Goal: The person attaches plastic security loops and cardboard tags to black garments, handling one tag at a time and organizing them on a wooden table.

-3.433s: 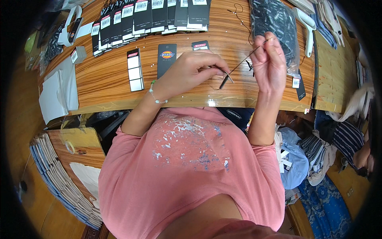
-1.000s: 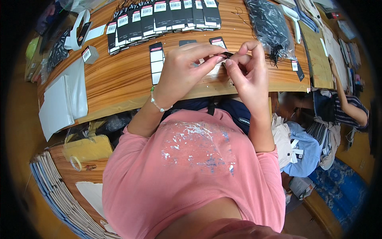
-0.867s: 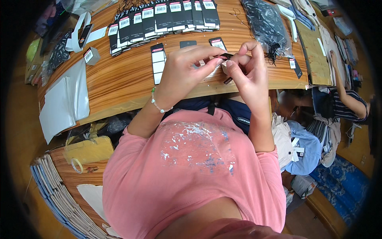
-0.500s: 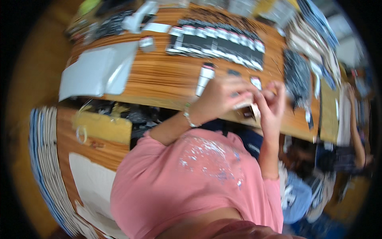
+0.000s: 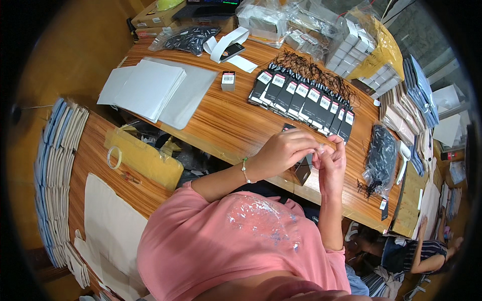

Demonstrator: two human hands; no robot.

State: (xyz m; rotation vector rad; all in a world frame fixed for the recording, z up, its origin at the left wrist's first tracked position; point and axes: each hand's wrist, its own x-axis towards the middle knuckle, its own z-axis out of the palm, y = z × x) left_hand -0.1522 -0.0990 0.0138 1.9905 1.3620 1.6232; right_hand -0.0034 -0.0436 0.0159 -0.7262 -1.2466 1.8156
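My left hand (image 5: 287, 151) and my right hand (image 5: 331, 161) meet over the front edge of the table, fingertips pinched together. What lies between the fingertips is too small and covered to make out. Just below them a dark card-like piece (image 5: 303, 172) shows between my wrists; whether it is held or rests at the edge I cannot tell. Beyond my hands is a fanned row of black hang tags (image 5: 300, 103) with white stickers and black cords. Part of another black tag (image 5: 288, 127) peeks out behind my left hand.
Left of the tags stand a small sticker block (image 5: 228, 80) and white sheets (image 5: 145, 90). A bag of dark cords (image 5: 380, 155) and a white scoop-like tool (image 5: 403, 161) lie to the right. Bagged boxes (image 5: 346, 50) line the back. A co-worker (image 5: 424, 256) is at the far right.
My view has shifted and sharpened. The hands have come closer together at the fingertips. The white-stickered tag strip seen beside my left hand earlier no longer shows there.
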